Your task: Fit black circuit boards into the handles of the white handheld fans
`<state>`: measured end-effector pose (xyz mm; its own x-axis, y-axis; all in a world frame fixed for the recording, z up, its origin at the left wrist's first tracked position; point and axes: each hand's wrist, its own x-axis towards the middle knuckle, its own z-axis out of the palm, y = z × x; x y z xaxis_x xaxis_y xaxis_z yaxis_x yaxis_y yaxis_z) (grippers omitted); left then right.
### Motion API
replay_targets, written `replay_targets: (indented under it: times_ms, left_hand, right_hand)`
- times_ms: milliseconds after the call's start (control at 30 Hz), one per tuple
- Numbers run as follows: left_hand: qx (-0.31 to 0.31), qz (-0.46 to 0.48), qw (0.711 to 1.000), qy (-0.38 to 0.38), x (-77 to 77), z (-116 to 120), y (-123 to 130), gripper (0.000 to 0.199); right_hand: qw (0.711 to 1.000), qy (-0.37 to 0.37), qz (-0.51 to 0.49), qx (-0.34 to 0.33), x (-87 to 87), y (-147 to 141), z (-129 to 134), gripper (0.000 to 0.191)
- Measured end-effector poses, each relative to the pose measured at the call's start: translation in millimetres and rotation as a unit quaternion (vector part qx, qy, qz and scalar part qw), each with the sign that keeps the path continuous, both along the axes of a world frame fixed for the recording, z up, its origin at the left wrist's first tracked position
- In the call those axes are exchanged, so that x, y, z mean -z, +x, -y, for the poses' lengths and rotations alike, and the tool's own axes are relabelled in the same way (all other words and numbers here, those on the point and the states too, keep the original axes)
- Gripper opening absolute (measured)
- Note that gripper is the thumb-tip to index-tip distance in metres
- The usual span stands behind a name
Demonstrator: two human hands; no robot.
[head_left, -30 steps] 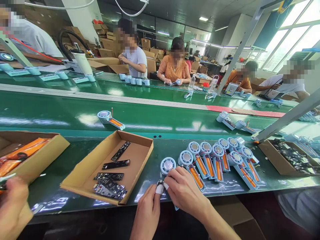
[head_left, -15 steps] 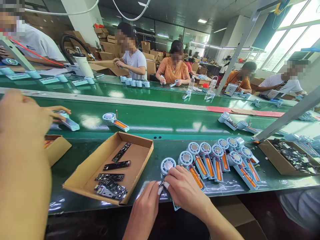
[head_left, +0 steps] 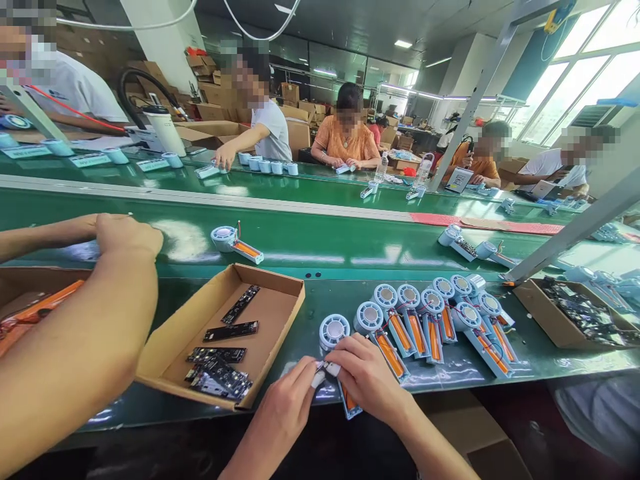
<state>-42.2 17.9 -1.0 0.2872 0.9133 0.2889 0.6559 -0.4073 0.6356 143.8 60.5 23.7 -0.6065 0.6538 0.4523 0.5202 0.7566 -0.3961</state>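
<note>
At the table's front edge my left hand [head_left: 290, 400] and my right hand [head_left: 373, 377] meet fingertip to fingertip, both pinched closed. Whatever small piece sits between them is mostly hidden; white coverings show on some fingertips. Just behind and under my right hand lies a light-blue handheld fan body [head_left: 334, 329] with a round grilled head. Its handle, with an orange strip inside, sticks out below the hand toward me. To the right, several similar fan bodies [head_left: 434, 301] lie in a cluster, their orange strips and thin wires exposed.
Left of my hands, a cardboard tray [head_left: 173, 333] holds several black circuit boards [head_left: 231, 331]. A neighbour's arm [head_left: 100, 333] reaches over another box at far left. A box of boards [head_left: 575, 313] stands at right. One fan [head_left: 235, 243] lies on the green belt [head_left: 320, 237]; people work opposite.
My hands stay pinched together, with the fan's handle now showing more below my right hand. The neighbour's arm at left has swung right and lower. A person opposite has reached toward the belt.
</note>
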Motion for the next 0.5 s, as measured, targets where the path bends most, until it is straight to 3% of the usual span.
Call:
replay_targets:
  times_ms: [100, 267, 400, 500]
  left_hand:
    - [-0.036, 0.016, 0.999, 0.001, 2.1, 3.2, 1.1, 0.032]
    - [-0.132, 0.026, 0.991, 0.02, 17.7, 14.7, 3.2, 0.034]
    - [-0.149, 0.046, 0.988, 0.007, 28.0, 18.6, 7.9, 0.04]
    - [-0.17, 0.074, 0.983, -0.008, 30.3, 18.5, 9.6, 0.042]
  right_hand:
    - [0.999, -0.006, -0.024, 0.036, -8.7, 4.8, 12.7, 0.024]
    - [0.976, -0.042, -0.09, 0.195, -13.0, 28.9, 29.9, 0.037]
    - [0.978, -0.12, -0.057, 0.161, -9.4, 32.3, 24.4, 0.026]
    - [0.981, -0.142, -0.052, 0.122, -17.0, 28.7, 18.6, 0.023]
